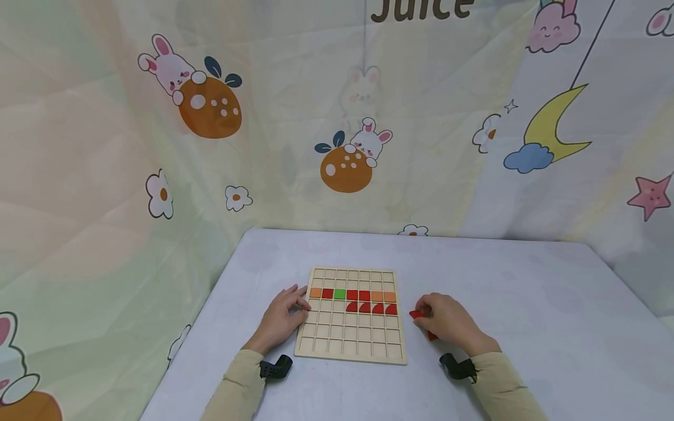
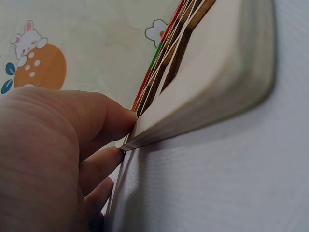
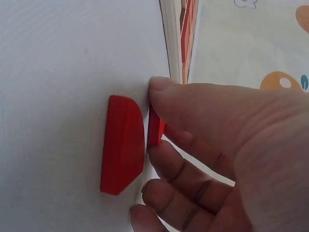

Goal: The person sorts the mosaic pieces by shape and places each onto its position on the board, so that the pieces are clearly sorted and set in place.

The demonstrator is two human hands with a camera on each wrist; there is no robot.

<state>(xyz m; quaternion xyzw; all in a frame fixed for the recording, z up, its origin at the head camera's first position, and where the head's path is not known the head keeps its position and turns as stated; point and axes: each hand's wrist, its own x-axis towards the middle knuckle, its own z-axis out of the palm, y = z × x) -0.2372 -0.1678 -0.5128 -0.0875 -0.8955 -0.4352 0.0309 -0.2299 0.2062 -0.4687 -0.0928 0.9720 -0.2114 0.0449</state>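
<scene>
A pale wooden grid board (image 1: pixel 350 342) lies on the table, with a row of orange, red and green square tiles and below it several red quarter-round tiles at the right. At its left side is my left hand (image 1: pixel 284 313), thumb (image 2: pixel 123 121) and fingertips touching the edge, fingers fairly straight. To the right of the board, my right hand (image 1: pixel 447 318) pinches a small red tile (image 3: pixel 155 124) between thumb and fingers; its outline is partly hidden by the thumb. Close beside it, another red tile (image 3: pixel 123 145) with one curved side lies on the table, mostly under the hand in the head view.
The white-covered table (image 1: pixel 526 292) extends to both sides of the board. Behind it hangs a printed cloth (image 1: pixel 284 117) with rabbits, oranges and flowers. Each wrist carries a black camera (image 1: pixel 276 367).
</scene>
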